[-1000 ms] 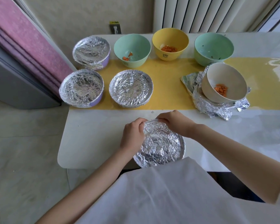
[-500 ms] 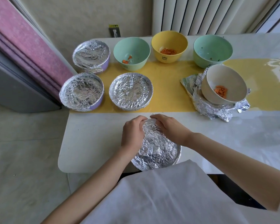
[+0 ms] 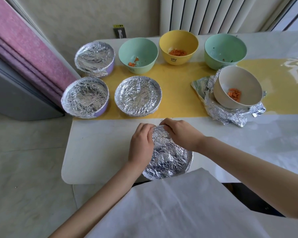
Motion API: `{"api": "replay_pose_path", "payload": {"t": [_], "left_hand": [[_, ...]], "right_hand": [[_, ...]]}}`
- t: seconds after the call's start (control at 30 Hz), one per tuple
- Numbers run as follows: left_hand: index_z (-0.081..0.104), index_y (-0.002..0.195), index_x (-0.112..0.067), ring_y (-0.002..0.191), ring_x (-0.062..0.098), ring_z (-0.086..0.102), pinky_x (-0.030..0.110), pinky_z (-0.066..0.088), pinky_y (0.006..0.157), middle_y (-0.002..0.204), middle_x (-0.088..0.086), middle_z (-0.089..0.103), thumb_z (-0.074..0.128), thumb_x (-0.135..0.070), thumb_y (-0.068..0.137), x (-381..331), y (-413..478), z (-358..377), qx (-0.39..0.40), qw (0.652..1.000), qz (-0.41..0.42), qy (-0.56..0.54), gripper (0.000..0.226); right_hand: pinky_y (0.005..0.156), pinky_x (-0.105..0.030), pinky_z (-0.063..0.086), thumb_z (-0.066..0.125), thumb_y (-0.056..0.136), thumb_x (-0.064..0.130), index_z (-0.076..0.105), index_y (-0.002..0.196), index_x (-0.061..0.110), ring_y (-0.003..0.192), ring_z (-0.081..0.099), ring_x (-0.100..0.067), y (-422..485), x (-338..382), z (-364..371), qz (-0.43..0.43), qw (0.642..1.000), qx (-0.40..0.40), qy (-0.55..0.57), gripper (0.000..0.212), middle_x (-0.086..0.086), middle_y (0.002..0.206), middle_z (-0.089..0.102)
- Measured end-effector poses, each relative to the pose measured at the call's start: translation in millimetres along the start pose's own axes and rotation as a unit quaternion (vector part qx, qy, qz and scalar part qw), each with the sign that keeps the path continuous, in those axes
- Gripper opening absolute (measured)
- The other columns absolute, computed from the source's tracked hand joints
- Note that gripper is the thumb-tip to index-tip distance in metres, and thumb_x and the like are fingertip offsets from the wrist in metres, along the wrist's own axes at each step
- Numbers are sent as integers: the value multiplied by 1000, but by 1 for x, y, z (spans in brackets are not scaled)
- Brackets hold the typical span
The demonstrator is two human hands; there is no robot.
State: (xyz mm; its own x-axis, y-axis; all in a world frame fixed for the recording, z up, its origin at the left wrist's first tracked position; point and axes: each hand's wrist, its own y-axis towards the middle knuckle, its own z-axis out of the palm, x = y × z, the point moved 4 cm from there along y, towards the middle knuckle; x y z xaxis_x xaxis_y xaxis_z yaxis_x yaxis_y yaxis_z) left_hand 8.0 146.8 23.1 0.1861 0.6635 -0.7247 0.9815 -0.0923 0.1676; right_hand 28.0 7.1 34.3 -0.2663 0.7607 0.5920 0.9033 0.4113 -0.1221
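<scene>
Foil (image 3: 169,157) of crinkled silver nearly seals the round bowl at six o'clock on the white desk (image 3: 96,152), your left grip (image 3: 141,143) and right grip (image 3: 181,134) pinching its far rim; three foil-wrapped bowls (image 3: 138,97) at ten o'clock look done, four open pastel bowls (image 3: 178,47) remain.

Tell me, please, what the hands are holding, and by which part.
Both hold the foil-covered bowl at its far rim: the left hand on the left side, the right hand on the right.

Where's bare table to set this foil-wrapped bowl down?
Bare white table left of the left hand, and right of the right hand. The yellow strip is free between the foil-covered dish and the cream bowl. The back row is crowded.
</scene>
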Motion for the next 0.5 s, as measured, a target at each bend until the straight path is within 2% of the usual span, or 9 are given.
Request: {"api": "replay_pose_path", "payload": {"t": [0.07,0.13,0.27,0.37,0.5], "left_hand": [[63,96,-3,80,16,53,17,37,72,92,7,57,45,-3,93,0,0,1,2,1000,-2,-2,18],[63,95,-3,79,15,53,17,37,71,91,7,57,46,-4,93,-1,0,2,3,1000,-1,-5,17],[60,99,-3,83,17,56,22,43,72,95,8,61,50,-4,93,-4,0,4,9,999,-2,-33,11],[52,92,-3,76,21,54,31,42,65,88,7,57,52,-11,94,-8,-1,8,36,998,11,-50,8],[50,88,-5,72,16,48,30,39,63,85,2,52,53,-10,94,-5,1,8,31,998,14,-50,8]], "right_hand": [[80,-32,41,35,101,19,53,123,9,95,64,-27,-3,0,1,3,1000,1,-4,30,-10,111,66],[82,-32,42,36,101,18,55,124,11,98,62,-28,-4,-1,0,13,1000,-2,-8,30,-9,113,66],[81,-32,42,34,102,22,57,120,9,96,60,-28,0,0,-5,16,999,37,-13,32,-9,107,67],[80,-31,39,32,102,26,58,115,8,93,59,-27,3,1,-3,12,997,76,-20,35,-10,103,67],[74,-32,37,31,103,25,60,103,4,84,56,-28,9,0,1,17,995,97,-32,35,-12,91,65]]}}
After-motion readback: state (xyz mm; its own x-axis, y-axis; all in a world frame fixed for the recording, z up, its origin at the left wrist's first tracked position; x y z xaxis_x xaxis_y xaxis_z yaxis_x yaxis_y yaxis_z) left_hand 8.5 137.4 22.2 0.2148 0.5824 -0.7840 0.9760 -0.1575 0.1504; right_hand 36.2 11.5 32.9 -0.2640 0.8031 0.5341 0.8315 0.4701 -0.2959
